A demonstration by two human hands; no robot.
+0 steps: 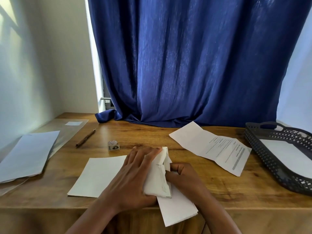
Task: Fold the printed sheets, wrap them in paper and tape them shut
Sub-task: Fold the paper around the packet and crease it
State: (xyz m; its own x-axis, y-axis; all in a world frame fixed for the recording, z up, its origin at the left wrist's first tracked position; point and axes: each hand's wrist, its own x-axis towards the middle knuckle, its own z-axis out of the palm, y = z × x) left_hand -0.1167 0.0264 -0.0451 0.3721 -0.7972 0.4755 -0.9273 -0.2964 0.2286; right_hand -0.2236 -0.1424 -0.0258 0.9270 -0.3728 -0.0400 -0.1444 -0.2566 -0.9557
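A white paper bundle [158, 176] lies at the table's front edge, its wrapping folded over along the length. My left hand [135, 173] lies flat on the bundle's left side, fingers straight, pressing the paper down. My right hand [180, 173] is curled at the bundle's right edge and pinches the folded flap. The bundle's lower end [177, 210] hangs past the table edge. A blank white sheet [98, 176] lies under my left hand. A printed sheet [212, 147] with fold creases lies open to the right.
A dark perforated tray [263, 149] holding white paper stands at the right. A stack of pale sheets [28, 154] lies at the left on clear plastic. A pen [85, 138] and a small tape block [114, 146] lie behind my hands. A blue curtain [185, 65] hangs behind.
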